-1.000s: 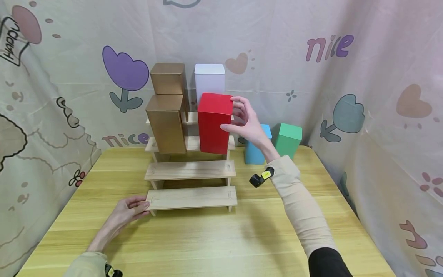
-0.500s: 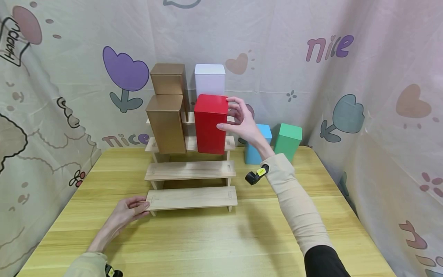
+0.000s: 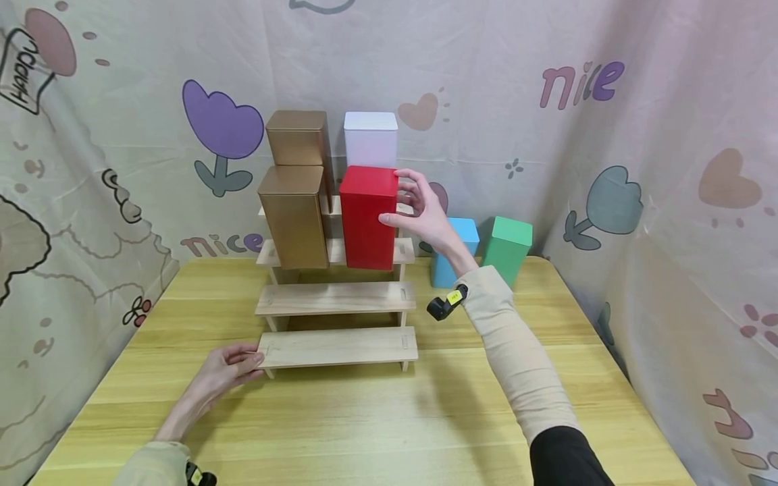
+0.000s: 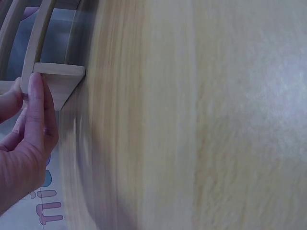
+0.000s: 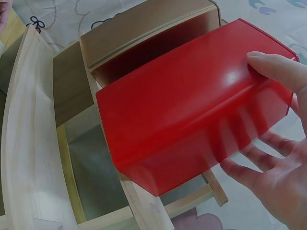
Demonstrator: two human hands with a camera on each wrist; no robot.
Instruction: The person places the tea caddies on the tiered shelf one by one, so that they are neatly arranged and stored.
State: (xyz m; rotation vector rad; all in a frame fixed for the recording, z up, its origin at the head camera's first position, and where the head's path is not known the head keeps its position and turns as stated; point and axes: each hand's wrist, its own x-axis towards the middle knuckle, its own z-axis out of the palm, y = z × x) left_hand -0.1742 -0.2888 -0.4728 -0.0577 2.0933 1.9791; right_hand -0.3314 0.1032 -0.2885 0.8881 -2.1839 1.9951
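Note:
A tall red box (image 3: 369, 223) stands on the second shelf from the top of a stepped wooden rack (image 3: 338, 347). My right hand (image 3: 427, 214) holds this box from its right side. In the right wrist view the thumb lies on the front face of the red box (image 5: 168, 103), while the other fingers (image 5: 244, 175) reach along its side. At the rack's lowest shelf, my left hand (image 3: 223, 368) pinches the left end of the board. The left wrist view shows thumb and fingers (image 4: 36, 103) on that wooden end.
Left of the red box stands a gold-brown box (image 3: 293, 219), with another brown box (image 3: 296, 138) behind and above it. A white box (image 3: 371, 138) is on the top shelf. Blue (image 3: 445, 270) and green (image 3: 507, 246) boxes stand at the table's (image 3: 340, 425) back right, before a printed curtain (image 3: 474, 88).
My right hand has shifted the red box slightly left on its shelf, toward the brown box. The left hand keeps its hold on the lowest board.

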